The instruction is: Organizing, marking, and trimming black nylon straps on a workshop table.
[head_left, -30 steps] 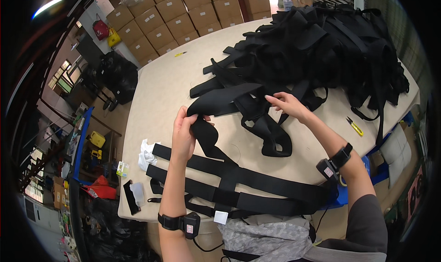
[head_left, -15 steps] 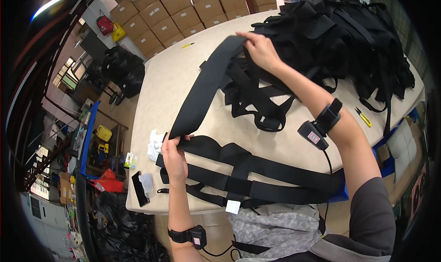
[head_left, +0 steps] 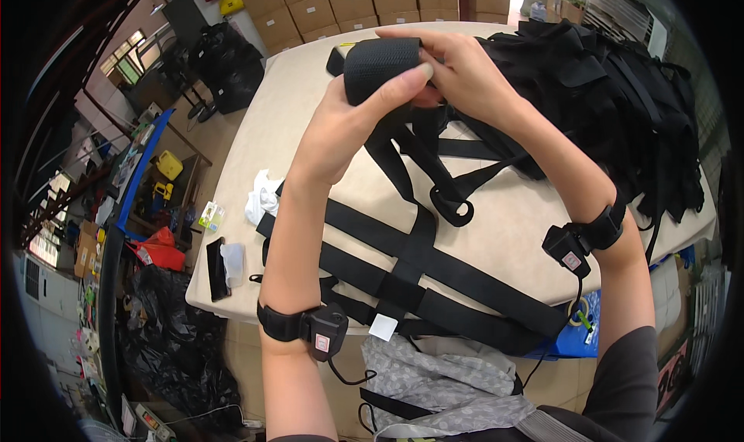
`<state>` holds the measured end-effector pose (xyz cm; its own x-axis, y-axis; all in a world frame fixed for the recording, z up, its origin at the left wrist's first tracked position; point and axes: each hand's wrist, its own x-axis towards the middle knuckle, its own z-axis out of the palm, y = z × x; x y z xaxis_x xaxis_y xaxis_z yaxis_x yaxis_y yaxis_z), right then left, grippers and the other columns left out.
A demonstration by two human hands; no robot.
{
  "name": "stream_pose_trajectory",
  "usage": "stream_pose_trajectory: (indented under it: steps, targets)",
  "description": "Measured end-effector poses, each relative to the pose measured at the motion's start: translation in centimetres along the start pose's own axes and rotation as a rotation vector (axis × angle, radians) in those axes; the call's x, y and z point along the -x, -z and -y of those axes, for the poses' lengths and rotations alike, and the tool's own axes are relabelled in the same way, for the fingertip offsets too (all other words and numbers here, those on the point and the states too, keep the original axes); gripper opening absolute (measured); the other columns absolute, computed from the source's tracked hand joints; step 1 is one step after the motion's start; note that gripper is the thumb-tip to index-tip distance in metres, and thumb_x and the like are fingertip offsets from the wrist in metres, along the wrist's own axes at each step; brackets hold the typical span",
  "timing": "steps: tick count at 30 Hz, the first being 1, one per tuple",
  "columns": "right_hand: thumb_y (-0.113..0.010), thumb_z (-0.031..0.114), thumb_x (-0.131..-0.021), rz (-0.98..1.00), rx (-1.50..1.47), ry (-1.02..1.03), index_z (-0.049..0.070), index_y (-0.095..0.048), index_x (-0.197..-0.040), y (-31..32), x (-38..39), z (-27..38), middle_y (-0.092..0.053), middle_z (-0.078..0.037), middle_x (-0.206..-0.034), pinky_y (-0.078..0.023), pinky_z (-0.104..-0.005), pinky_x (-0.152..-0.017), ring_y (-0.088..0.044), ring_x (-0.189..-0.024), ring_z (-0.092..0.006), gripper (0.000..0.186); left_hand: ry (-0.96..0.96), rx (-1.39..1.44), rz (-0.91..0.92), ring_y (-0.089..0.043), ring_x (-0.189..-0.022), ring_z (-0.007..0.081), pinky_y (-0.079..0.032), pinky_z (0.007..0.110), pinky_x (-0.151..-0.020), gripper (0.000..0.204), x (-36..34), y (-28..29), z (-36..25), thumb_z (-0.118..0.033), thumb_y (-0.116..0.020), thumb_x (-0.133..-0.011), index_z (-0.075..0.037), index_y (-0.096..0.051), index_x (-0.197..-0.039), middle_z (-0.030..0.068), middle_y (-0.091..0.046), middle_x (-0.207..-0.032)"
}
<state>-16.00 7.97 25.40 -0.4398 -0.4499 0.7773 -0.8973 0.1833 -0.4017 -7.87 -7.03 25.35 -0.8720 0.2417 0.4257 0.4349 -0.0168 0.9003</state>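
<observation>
A wide black webbing strap (head_left: 381, 64) is bent into a curve above the far part of the table. My left hand (head_left: 345, 120) grips its near side, with the thumb laid along the lower edge. At the strap's right end, my right hand (head_left: 469, 74) pinches it; some fingertips are hidden behind the band. Below hang narrower black straps, one ending in a loop (head_left: 452, 207). Closer to me, a flat harness of crossed black straps (head_left: 403, 275) lies along the table's front edge, with a white label (head_left: 384, 326) on it.
A large heap of black straps (head_left: 597, 93) covers the right back of the cream table (head_left: 256, 144). Left of my forearm lie a crumpled white plastic piece (head_left: 262, 199), a dark phone-like object (head_left: 218, 268) and a small packet (head_left: 211, 215). Cardboard boxes (head_left: 333, 8) are stacked behind.
My left hand has moved up and away from me, close to my right hand. The strap, stretched between them before, is now bent into a curve. The view has shifted slightly.
</observation>
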Motion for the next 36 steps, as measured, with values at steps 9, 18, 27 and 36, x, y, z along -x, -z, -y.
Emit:
stream_pose_trajectory:
  steps: [9,18,27,36]
  targets:
    - [-0.059,0.030,-0.087,0.296,-0.281,-0.505,0.001,-0.033,-0.135,-1.5,4.6,-5.6,-0.055,-0.019,-0.120,-0.042,-0.0294,-0.090,-0.056,-0.105,-0.0195,0.062,0.181,0.155,-0.057,-0.063,-0.054,0.0166,-0.052,0.024,-0.049,0.045,4.2,5.5,-2.4,-0.026,-0.047,-0.094,0.006,-0.042,-0.125,0.0176,-0.064,-0.076]
    - [-0.069,0.044,-0.070,0.839,0.374,-0.494,-0.005,-0.045,-0.119,-7.3,15.6,-6.8,-0.058,-0.024,-0.102,-0.045,-0.0445,-0.084,-0.057,-0.099,-0.0357,0.073,0.176,0.390,-0.154,-0.063,-0.062,0.0136,-0.053,0.019,-0.051,0.044,5.3,12.3,-3.4,-0.024,-0.041,-0.096,0.007,-0.039,-0.127,0.0152,-0.063,-0.086]
    - [-0.051,0.008,-0.075,0.395,0.469,-0.481,-0.002,-0.064,-0.086,2.1,11.5,-11.2,-0.055,-0.023,-0.102,-0.046,-0.0403,-0.084,-0.057,-0.090,-0.0401,0.019,0.072,0.286,-0.135,-0.063,-0.093,0.0233,-0.053,0.034,-0.082,0.050,4.0,12.1,-2.9,-0.013,-0.047,-0.089,0.004,-0.032,-0.133,0.0208,-0.057,-0.113]
    - [-0.040,0.011,-0.093,-0.533,-0.559,-0.927,-0.002,-0.044,-0.104,18.2,6.5,-13.6,-0.052,-0.014,-0.098,-0.056,-0.0457,-0.079,-0.058,-0.089,-0.0307,0.018,0.243,0.111,0.011,-0.064,-0.091,0.0186,-0.053,0.028,-0.080,0.043,-0.3,11.0,-0.6,-0.015,-0.052,-0.090,0.003,-0.042,-0.128,0.0162,-0.059,-0.112]
